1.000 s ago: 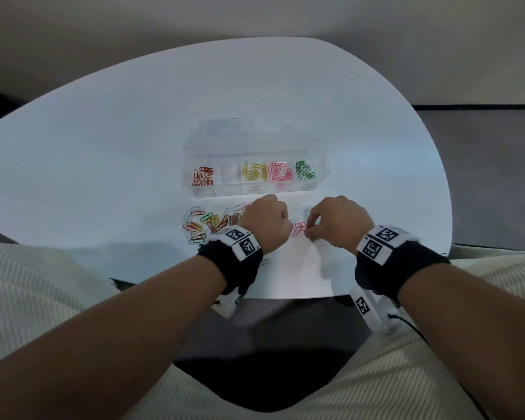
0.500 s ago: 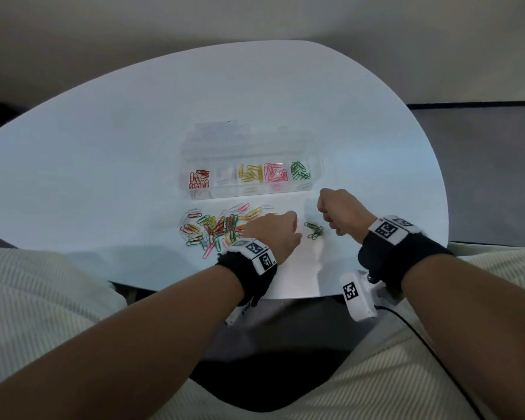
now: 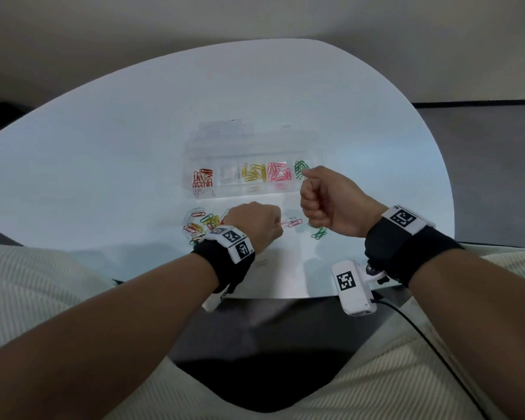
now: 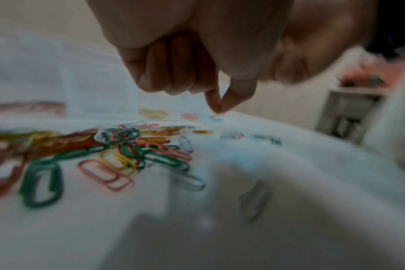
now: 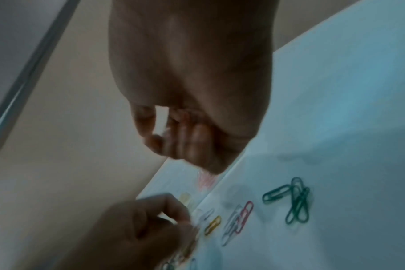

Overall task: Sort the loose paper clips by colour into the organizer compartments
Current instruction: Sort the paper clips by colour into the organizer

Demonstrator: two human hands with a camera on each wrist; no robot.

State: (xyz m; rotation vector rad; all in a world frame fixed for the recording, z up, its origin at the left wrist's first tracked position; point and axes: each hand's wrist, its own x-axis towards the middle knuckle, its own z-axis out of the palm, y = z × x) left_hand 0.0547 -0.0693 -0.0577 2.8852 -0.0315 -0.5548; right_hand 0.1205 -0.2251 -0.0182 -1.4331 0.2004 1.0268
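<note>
Hovering right hand (image 3: 331, 201) (fingers curled) above organizer (image 3: 255, 160) compartments.

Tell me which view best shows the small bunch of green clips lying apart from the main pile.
The right wrist view: the green clips lie sharp and unobstructed on the table. The head view shows them small, partly behind the right hand. The left wrist view shows only a dark blur.

Clear plastic organizer (image 3: 315, 189) (glossy table (image 3: 103, 165))
</note>
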